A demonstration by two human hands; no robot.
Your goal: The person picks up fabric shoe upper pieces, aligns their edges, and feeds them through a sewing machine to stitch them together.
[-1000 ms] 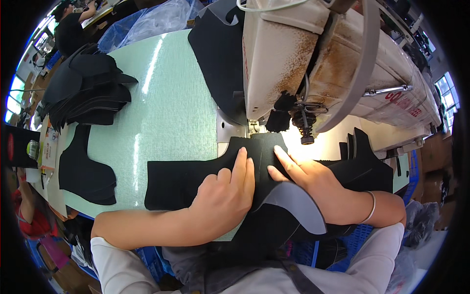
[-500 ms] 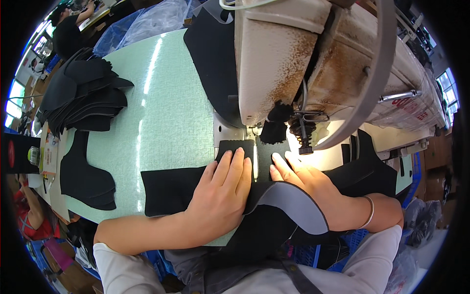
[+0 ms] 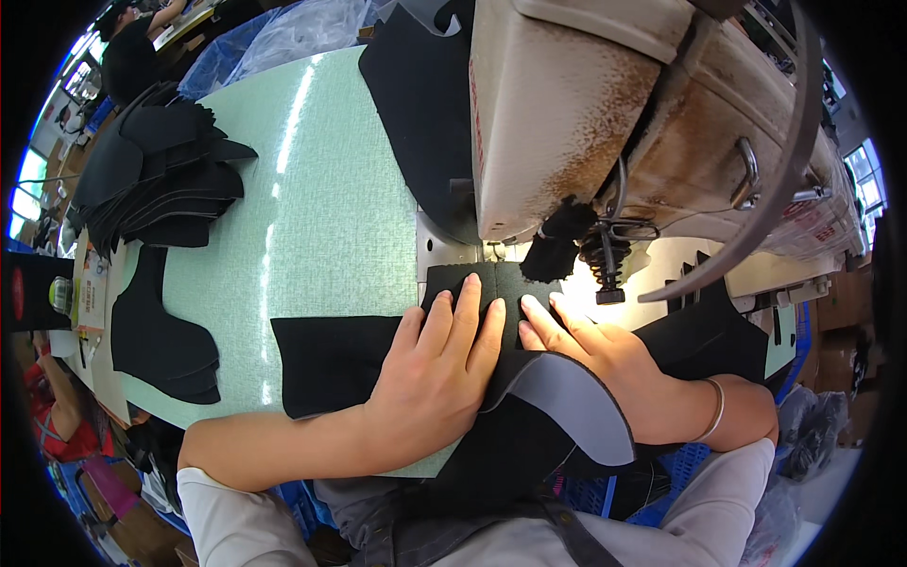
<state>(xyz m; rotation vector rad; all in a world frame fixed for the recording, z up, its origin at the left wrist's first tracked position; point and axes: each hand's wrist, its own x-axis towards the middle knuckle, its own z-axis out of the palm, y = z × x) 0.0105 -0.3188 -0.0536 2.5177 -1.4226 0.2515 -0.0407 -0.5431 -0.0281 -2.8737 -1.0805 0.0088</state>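
Two black fabric pieces lie edge to edge in front of the sewing machine (image 3: pixel 557 123). The left black fabric piece (image 3: pixel 331 364) stretches along the table under my left hand (image 3: pixel 430 373), whose outstretched fingers press flat on it. My right hand (image 3: pixel 609 369) rests with fingers extended on the right black fabric piece (image 3: pixel 511 283). That piece's near end curls up between my wrists and shows a grey underside (image 3: pixel 572 402). The seam between the pieces runs up to the presser foot (image 3: pixel 493 252); the needle itself is too small to make out.
On the pale green table (image 3: pixel 312 208), a stack of black cut pieces (image 3: pixel 156 180) stands at the far left, more cut pieces (image 3: pixel 165 331) nearer. A large black piece (image 3: pixel 416 104) lies beside the machine; others (image 3: pixel 704 331) lie right. A person (image 3: pixel 128 61) is at back left.
The gap between the two fabric pieces has closed, and their edges now meet. My left hand has shifted slightly right. My right hand stays nearly in place. The machine appears a little further right.
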